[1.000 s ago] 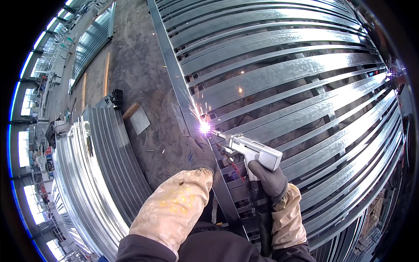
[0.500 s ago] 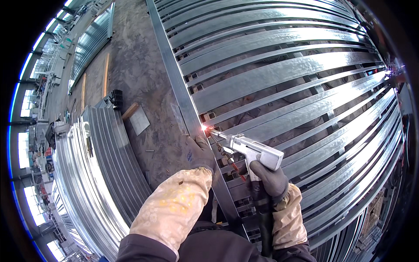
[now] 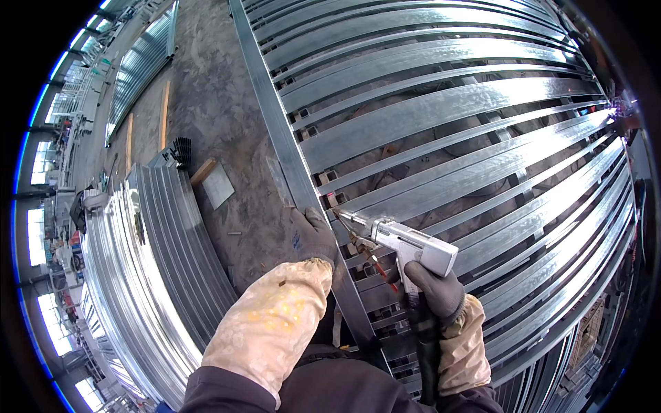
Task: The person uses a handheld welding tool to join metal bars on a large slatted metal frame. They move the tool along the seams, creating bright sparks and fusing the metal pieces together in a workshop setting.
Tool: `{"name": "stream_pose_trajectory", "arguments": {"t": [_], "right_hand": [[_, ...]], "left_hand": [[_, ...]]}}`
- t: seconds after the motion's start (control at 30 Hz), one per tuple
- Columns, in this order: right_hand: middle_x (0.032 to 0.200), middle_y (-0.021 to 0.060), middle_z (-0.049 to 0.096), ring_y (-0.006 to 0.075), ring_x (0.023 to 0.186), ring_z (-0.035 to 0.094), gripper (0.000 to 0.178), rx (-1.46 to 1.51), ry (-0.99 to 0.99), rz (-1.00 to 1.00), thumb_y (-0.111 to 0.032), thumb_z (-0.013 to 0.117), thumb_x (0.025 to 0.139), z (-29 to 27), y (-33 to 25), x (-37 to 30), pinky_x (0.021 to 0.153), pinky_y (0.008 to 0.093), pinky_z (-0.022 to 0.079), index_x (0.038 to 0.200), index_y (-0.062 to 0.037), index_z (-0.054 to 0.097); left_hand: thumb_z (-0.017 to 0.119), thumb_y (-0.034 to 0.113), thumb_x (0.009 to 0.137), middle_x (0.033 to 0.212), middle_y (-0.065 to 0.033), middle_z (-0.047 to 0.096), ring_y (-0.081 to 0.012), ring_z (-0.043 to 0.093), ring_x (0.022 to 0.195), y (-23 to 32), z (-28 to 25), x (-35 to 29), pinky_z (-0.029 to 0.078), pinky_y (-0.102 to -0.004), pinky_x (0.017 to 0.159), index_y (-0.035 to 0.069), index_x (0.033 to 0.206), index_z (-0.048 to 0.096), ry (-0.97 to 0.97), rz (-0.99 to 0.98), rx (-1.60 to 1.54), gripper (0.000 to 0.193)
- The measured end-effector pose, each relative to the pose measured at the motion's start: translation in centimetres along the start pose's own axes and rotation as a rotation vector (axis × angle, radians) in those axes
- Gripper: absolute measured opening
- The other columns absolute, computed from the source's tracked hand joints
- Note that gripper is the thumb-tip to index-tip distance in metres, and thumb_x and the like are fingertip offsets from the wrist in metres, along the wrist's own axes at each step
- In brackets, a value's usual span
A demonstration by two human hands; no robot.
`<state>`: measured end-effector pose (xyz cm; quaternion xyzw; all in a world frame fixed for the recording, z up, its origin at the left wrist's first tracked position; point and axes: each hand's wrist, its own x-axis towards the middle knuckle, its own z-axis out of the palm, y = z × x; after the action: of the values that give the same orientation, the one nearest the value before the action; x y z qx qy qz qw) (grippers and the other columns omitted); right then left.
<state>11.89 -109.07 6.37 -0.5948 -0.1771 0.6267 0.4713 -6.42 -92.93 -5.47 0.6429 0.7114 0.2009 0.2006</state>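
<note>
My right hand (image 3: 439,289), in a dark grey glove, is closed round the grip of a silver handheld laser welding gun (image 3: 416,248). A thick black cable runs down from its handle. The gun's slim nozzle points left at the joint between a crossbar and a long steel side rail (image 3: 286,144), and no spark shows at its tip. My gloved left hand (image 3: 313,234) holds the side rail just beside the nozzle, its fingers partly hidden. A thin brass and red fitting (image 3: 366,255) lies below the gun's barrel.
Shiny parallel steel crossbars (image 3: 441,124) spread to the right of the rail. On the left lies a stack of metal profiles (image 3: 162,234), near a small plate (image 3: 218,186) and wooden strips (image 3: 165,113) on the concrete floor. A bright glow (image 3: 615,109) shows at the far right.
The bright weld spark at the nozzle has gone out. My right hand and the gun have moved slightly right and down, away from the joint. My left hand stays at the rail.
</note>
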Motion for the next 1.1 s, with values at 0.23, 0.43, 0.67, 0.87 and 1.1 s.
{"name": "stream_pose_trajectory", "arguments": {"t": [0.23, 0.43, 0.67, 0.87, 1.1], "right_hand": [[0.091, 0.0038, 0.069, 0.01, 0.075, 0.064, 0.037, 0.042, -0.043, -0.04, -0.014, 0.061, 0.096, 0.9, -0.2, 0.6, 0.066, 0.0268, 0.052, 0.131, -0.0013, 0.057], [0.089, 0.004, 0.068, 0.0109, 0.077, 0.063, 0.036, 0.004, -0.046, -0.123, -0.013, 0.059, 0.097, 0.7, 1.0, 0.8, 0.069, 0.027, 0.052, 0.131, -0.001, 0.056], [0.088, 0.0046, 0.068, 0.0111, 0.076, 0.063, 0.033, -0.014, -0.086, -0.105, -0.014, 0.059, 0.097, 1.0, -0.3, 0.8, 0.067, 0.027, 0.051, 0.127, -0.0003, 0.058], [0.086, 0.0047, 0.068, 0.0116, 0.071, 0.064, 0.033, -0.009, -0.054, -0.011, -0.016, 0.06, 0.097, 1.2, -0.9, 0.3, 0.063, 0.0268, 0.051, 0.126, -0.0007, 0.058], [0.086, 0.005, 0.069, 0.012, 0.07, 0.065, 0.034, 0.001, -0.078, -0.023, -0.018, 0.059, 0.098, 0.9, -0.3, 0.5, 0.062, 0.0268, 0.051, 0.127, -0.0003, 0.058]], "left_hand": [[0.039, 0.033, 0.105, 0.107, -0.0336, 0.064, -0.0503, 0.06, 0.102, -0.1, -0.2, 0.3, 0.047, -0.0533, 0.083, -0.006, 0.128, 0.049, -0.034, -0.042, -0.019, 0.046], [0.04, 0.033, 0.105, 0.115, -0.0326, 0.062, -0.0496, 0.058, 0.108, -0.4, -0.1, 0.4, 0.046, -0.0518, 0.088, -0.005, 0.129, 0.05, -0.104, -0.113, -0.035, 0.046], [0.039, 0.031, 0.105, 0.11, -0.0321, 0.065, -0.0503, 0.062, 0.099, -0.5, 0.4, 0.0, 0.048, -0.0543, 0.083, -0.005, 0.131, 0.046, -0.042, -0.081, -0.089, 0.045], [0.04, 0.03, 0.105, 0.109, -0.0317, 0.065, -0.0506, 0.062, 0.1, -1.4, 1.1, 0.2, 0.048, -0.0538, 0.084, -0.004, 0.129, 0.047, -0.051, -0.092, -0.103, 0.043], [0.04, 0.03, 0.105, 0.109, -0.0316, 0.064, -0.0505, 0.062, 0.1, -1.9, 1.5, 0.4, 0.048, -0.0536, 0.084, -0.004, 0.128, 0.048, -0.01, -0.069, -0.093, 0.042]]}}
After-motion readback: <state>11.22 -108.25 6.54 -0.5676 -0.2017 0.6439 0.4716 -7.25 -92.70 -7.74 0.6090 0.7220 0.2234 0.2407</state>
